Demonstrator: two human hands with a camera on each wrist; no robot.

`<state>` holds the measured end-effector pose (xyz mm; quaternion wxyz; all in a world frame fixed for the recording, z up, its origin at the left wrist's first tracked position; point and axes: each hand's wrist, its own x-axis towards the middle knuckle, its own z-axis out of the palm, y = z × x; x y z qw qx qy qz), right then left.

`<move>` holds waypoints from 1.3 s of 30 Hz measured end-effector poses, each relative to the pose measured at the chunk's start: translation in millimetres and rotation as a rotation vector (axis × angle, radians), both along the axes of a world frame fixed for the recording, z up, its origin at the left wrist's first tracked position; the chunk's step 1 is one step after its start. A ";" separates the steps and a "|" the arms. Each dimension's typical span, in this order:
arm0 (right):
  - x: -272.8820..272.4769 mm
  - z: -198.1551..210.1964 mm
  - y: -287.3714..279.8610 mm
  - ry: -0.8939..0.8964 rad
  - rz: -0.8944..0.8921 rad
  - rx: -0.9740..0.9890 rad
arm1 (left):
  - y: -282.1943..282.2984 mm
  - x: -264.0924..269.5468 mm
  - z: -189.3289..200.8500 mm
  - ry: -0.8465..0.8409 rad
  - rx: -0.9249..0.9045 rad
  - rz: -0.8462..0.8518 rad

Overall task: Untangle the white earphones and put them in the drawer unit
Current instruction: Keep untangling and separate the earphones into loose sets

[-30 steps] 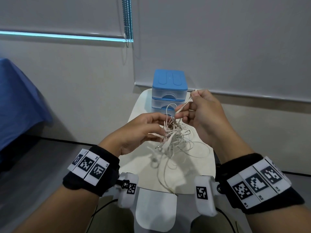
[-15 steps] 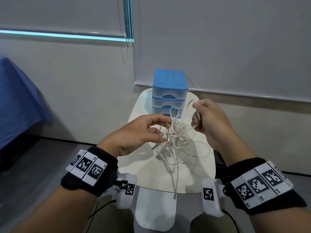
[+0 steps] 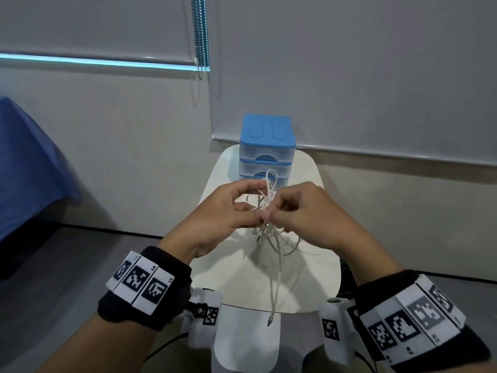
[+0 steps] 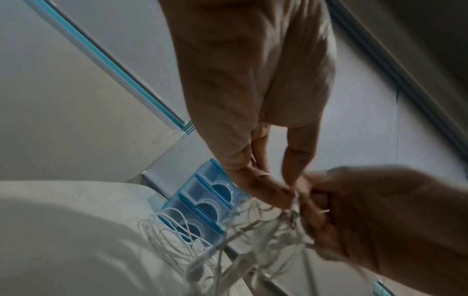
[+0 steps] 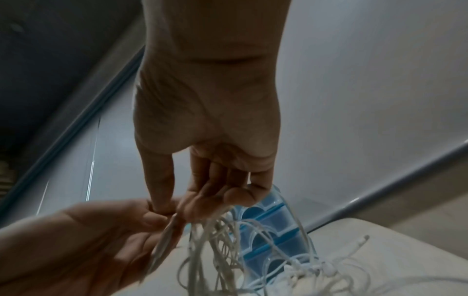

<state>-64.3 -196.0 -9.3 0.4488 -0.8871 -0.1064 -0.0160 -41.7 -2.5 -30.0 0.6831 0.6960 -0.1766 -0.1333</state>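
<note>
A tangled bundle of white earphones [image 3: 269, 208] hangs in the air above the white table [image 3: 223, 267]. My left hand [image 3: 228, 211] and my right hand [image 3: 298, 211] meet at the tangle, each pinching cords with thumb and fingertips. A loop sticks up above the fingers, and a strand with a metal plug [image 3: 269, 320] dangles past the table's near edge. The left wrist view shows the earphones [image 4: 253, 236] under my left hand [image 4: 273, 190]. The right wrist view shows the cords [image 5: 228, 240] below my right hand [image 5: 182, 204]. The blue drawer unit [image 3: 267, 149] stands behind, its drawers closed.
The small white table stands against a pale wall, with a window blind and bead chain [image 3: 201, 36] above. A blue cloth [image 3: 24, 162] covers something at the far left. Grey floor lies on both sides of the table.
My right hand has come back left from pulling a strand outward and now meets the left hand at the tangle. The bundle is bunched tighter between both hands.
</note>
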 end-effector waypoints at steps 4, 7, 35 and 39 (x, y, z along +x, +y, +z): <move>2.5 -8.8 1.0 -0.016 -0.055 -0.099 | 0.7 -0.6 3.1 0.007 -0.022 0.074; 4.0 -10.3 5.3 -0.029 -0.040 -0.115 | -0.1 1.0 7.6 -0.002 -0.040 0.073; 5.9 -19.5 1.9 -0.132 -0.439 0.118 | -4.3 21.5 23.1 0.060 -0.254 0.168; 5.5 -21.8 -5.3 -0.060 -0.368 0.010 | -5.3 23.0 21.9 0.068 -0.263 0.156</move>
